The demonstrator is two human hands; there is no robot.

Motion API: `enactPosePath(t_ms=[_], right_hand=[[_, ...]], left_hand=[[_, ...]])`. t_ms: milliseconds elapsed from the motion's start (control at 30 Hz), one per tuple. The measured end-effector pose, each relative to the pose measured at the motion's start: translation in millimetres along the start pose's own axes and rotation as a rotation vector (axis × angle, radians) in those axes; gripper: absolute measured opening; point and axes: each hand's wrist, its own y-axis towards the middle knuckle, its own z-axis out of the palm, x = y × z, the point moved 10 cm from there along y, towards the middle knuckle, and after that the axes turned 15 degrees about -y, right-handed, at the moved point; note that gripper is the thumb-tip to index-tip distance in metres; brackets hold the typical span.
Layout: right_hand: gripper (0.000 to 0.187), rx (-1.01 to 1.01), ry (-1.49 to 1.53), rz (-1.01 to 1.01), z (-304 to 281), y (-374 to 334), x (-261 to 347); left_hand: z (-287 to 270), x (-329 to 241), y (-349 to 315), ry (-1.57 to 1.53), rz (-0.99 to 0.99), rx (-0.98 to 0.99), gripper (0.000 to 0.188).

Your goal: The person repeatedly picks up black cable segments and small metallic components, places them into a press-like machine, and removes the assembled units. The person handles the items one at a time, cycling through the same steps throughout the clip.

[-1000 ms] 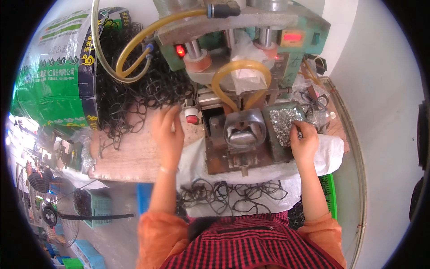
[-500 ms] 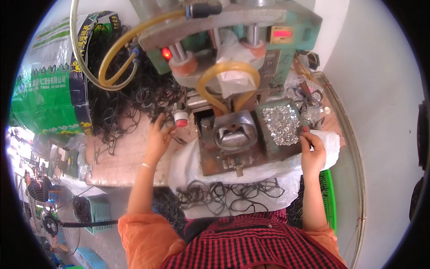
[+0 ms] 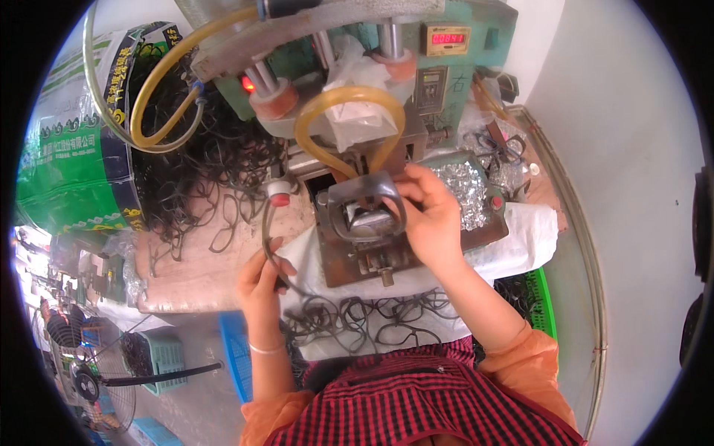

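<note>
My left hand (image 3: 260,279) is closed on a dark thin strap (image 3: 268,230), in front of the machine's left side; the strap curves up toward a red button (image 3: 280,199) and down toward the near cloth. My right hand (image 3: 435,219) reaches over the metal die block (image 3: 366,208) of a press, its fingertips bent in at the block's right side. Whatever those fingers hold, if anything, is too small or hidden. Just beyond that hand lies a tray of small shiny metal pieces (image 3: 474,202). Several black straps (image 3: 357,320) lie looped on the white cloth nearest me.
The green press (image 3: 483,44) stands above, with two steel columns and a yellow hose loop (image 3: 349,97) hanging over the die. At the left, a green and white sack (image 3: 74,156) spills a tangle of black straps (image 3: 223,163). A wall rises at the right.
My right hand has moved left from the metal-piece tray to the die block. My left hand has come nearer me and now holds a strap. The whole view has shifted a little.
</note>
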Motion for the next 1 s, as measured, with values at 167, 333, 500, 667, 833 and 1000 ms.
enactPosePath(t_ms=[167,333,500,667,833,1000], right_hand=[[0.043,0.24,0.266,0.154,25.4,2.7,8.3],[0.04,0.19,0.295,0.177,26.8,-3.5,26.7],[0.04,0.161,-0.232,-0.215,-13.7,-2.3,66.8],[0.046,0.243,-0.692,-0.34,-84.6,-44.8,54.5],[0.038,-0.151,-1.226,-0.113,-133.3,-61.1,-22.3],[0.018,-0.283,-1.176,-0.37,-98.8,-33.7,-29.9]], left_hand=[[34.6,-64.1,-36.9,0.453,0.754,0.123,0.017],[97.4,-76.2,-33.8,0.487,0.952,0.133,0.024],[49.7,-134.2,-46.6,-0.475,0.852,-0.021,0.027],[30.0,-195.6,-107.1,-0.058,1.248,0.004,0.013],[124.0,-98.1,-45.8,0.541,1.072,0.328,0.015],[157.2,-85.7,-31.3,0.481,1.146,0.421,0.023]])
